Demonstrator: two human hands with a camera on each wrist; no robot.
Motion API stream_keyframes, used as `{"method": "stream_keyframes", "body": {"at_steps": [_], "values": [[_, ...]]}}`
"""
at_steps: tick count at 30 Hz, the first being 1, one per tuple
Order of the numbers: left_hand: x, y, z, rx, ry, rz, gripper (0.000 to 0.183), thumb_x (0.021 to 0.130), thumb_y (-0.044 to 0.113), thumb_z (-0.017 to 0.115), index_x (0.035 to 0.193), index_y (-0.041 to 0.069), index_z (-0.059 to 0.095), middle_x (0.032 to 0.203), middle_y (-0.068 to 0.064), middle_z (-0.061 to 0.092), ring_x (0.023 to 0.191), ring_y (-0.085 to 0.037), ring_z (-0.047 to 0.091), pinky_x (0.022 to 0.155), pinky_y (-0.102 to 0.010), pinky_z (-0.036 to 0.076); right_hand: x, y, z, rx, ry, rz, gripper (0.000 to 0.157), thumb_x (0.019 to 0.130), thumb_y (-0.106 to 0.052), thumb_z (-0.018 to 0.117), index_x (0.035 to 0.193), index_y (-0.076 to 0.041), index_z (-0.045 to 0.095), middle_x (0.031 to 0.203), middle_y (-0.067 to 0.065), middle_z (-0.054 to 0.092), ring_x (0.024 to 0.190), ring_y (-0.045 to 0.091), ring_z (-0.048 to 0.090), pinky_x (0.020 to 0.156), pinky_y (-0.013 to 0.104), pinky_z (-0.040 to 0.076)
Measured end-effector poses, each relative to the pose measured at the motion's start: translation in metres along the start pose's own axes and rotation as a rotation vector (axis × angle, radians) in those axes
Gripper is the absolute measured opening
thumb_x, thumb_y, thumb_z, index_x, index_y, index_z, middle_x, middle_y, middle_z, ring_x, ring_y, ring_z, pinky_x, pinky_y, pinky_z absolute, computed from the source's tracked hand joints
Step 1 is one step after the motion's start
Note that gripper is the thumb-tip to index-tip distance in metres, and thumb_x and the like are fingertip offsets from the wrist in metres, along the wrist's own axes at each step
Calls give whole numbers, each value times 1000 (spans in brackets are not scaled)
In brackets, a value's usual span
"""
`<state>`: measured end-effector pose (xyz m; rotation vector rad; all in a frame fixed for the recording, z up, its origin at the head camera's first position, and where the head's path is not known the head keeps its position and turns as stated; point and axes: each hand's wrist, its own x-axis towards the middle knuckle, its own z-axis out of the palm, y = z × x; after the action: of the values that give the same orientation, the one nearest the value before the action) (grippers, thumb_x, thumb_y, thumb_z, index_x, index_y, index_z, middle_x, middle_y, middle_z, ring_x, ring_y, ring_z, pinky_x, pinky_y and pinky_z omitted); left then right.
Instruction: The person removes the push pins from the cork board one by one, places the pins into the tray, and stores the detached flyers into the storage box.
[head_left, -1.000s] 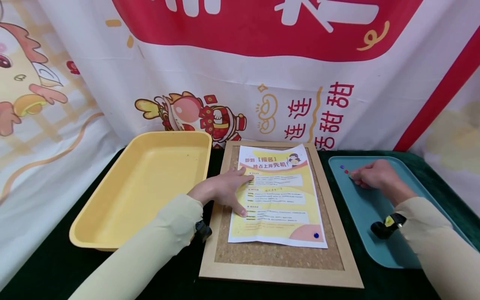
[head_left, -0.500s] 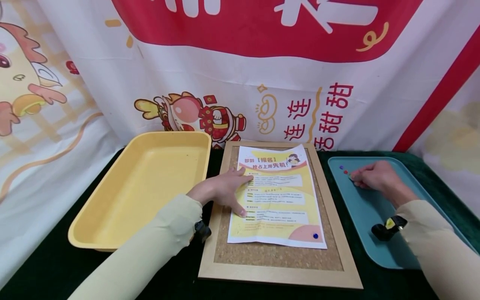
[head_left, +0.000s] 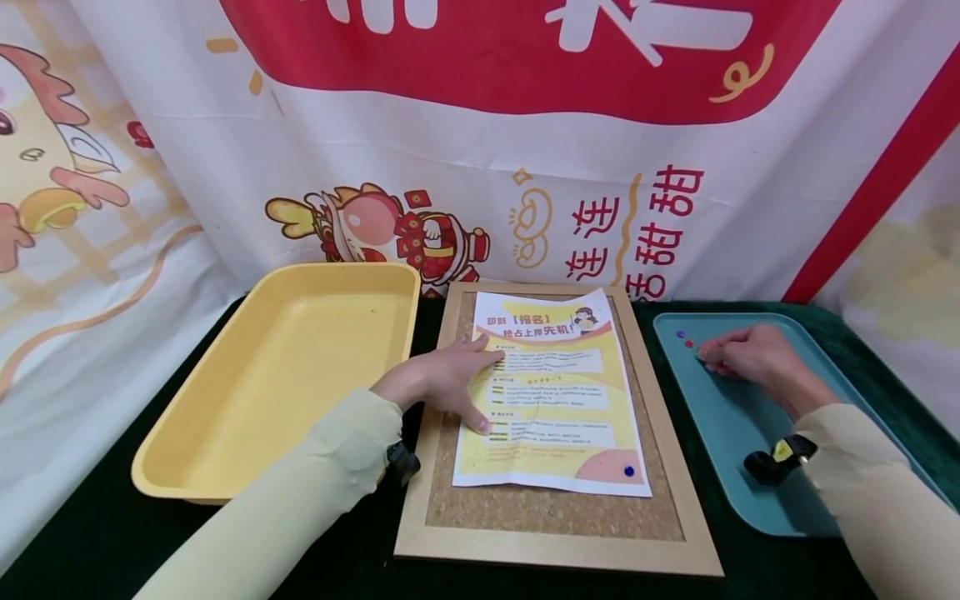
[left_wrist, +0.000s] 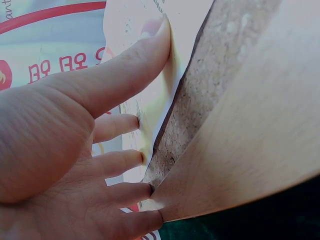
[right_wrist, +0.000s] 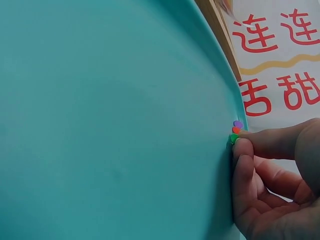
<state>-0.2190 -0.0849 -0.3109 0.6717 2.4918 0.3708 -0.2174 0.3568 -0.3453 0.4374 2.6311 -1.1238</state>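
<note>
A printed yellow-and-white sheet (head_left: 555,462) lies on a wood-framed corkboard (head_left: 517,508), with a blue pushpin (head_left: 629,472) at its lower right corner. Spread across the sheet's left edge, my left hand (head_left: 450,379) rests on the paper with thumb and fingers apart. My right hand (head_left: 757,354) is at the far left side of the teal tray (head_left: 735,437), where thumb and index finger pinch a small green pushpin (right_wrist: 233,138). Beside those fingertips in the right wrist view lie a red pushpin (right_wrist: 236,130) and a purple pushpin (right_wrist: 238,124).
A yellow plastic tray (head_left: 285,392) stands left of the corkboard, close to my left forearm. Dark green cloth (head_left: 337,550) covers the table. Behind everything hangs a printed white-and-red backdrop (head_left: 450,142).
</note>
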Motion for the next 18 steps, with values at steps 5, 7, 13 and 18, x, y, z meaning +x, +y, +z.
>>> {"method": "stream_keyframes", "body": {"at_steps": [5, 7, 13, 18], "values": [[-1, -1, 0, 5, -3, -4, 108, 84, 40, 91, 170, 20, 28, 181, -9, 3, 168, -38, 0, 135, -56, 11, -2, 2, 1, 8, -16, 0, 50, 108, -32, 61, 144, 4, 61, 110, 5, 76, 103, 26, 62, 83, 30, 52], [0, -1, 0, 8, -5, -3, 108, 84, 40, 91, 170, 20, 28, 181, -9, 3, 168, -38, 0, 135, -56, 11, -4, 3, 0, 16, -27, -7, 53, 108, -33, 61, 146, 4, 58, 117, 9, 75, 106, 27, 62, 83, 28, 53], [0, -2, 0, 6, -7, 4, 109, 85, 38, 91, 170, 20, 26, 181, -9, 1, 168, -37, -2, 135, -56, 11, -10, 5, -1, 74, -59, -26, 58, 110, -35, 58, 153, 3, 51, 136, 16, 68, 112, 24, 64, 83, 22, 57], [1, -1, -1, 7, -8, 5, 109, 85, 39, 90, 171, 20, 26, 181, -9, 1, 168, -37, -2, 135, -56, 12, -14, 4, 0, 104, -64, -46, 60, 111, -39, 56, 154, 2, 49, 129, 10, 70, 105, 18, 66, 84, 25, 59]]}}
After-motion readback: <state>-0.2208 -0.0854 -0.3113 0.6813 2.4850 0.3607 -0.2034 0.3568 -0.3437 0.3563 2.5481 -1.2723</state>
